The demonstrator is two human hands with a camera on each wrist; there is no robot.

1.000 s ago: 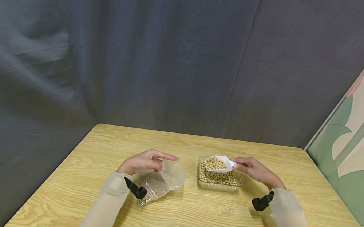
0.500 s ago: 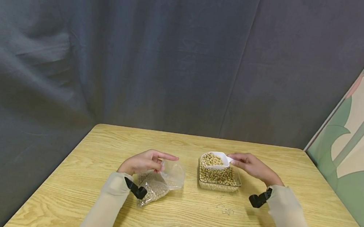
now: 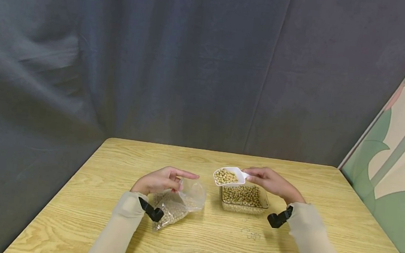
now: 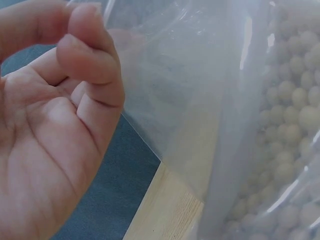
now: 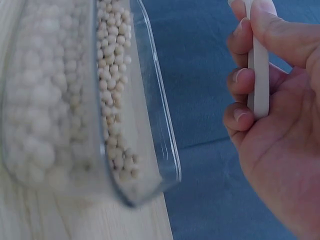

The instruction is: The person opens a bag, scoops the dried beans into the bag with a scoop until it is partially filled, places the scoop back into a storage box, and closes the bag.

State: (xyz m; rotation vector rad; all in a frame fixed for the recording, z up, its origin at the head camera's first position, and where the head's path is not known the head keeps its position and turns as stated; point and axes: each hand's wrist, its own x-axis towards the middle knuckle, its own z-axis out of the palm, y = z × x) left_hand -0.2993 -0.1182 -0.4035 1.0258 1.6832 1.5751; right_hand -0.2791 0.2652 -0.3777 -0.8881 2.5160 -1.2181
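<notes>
My right hand [image 3: 274, 183] grips the handle [image 5: 260, 75] of a white scoop [image 3: 240, 176], with the thumb along it and the fingers wrapped round. Pale yellow soybeans [image 3: 225, 176] fill the scoop's front part, which is level above the left back corner of a clear rectangular container [image 3: 244, 208]. More soybeans lie in that container. On the left, my left hand [image 3: 160, 181] pinches the top edge of a clear plastic bag [image 3: 194, 193], index finger stretched out to the right. The bag's mouth gapes toward the container, and soybeans [image 4: 290, 120] fill its lower part.
Everything stands on a light wood-grain table [image 3: 98, 222]. Faint small marks [image 3: 251, 233] show on its top in front of the container. A dark grey curtain [image 3: 192, 80] hangs behind the table, and a wall with painted flowers [image 3: 400, 162] is at the right.
My right hand has lifted the loaded scoop slightly and carried it left, from over the middle of the container to its left back corner. The left hand and the bag have stayed put.
</notes>
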